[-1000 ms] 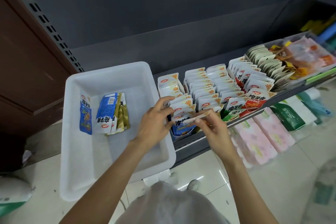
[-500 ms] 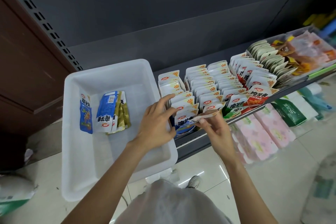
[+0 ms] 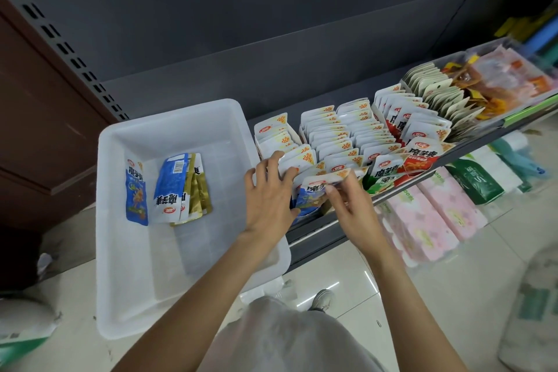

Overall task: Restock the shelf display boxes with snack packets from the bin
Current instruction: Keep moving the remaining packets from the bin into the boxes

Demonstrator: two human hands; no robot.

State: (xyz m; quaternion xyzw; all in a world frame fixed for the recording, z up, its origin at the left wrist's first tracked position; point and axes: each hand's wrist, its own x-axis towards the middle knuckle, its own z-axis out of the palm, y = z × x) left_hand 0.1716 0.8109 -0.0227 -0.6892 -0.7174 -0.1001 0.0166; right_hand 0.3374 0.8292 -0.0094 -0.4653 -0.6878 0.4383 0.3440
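A white plastic bin stands at the left and holds a blue snack packet and a small pile of blue and gold packets. On the dark shelf stand rows of display boxes full of upright white packets. My left hand presses its fingers against the packets of the leftmost box. My right hand pinches a blue and white packet at the front of that box.
Red and green packets fill boxes further right, then beige packets and orange ones. Pink tissue packs and green packs lie on the lower level. Sacks rest on the tiled floor at both sides.
My right hand has lowered the packet it holds into the front of the leftmost box. My left hand has moved its fingers onto the packets behind it.
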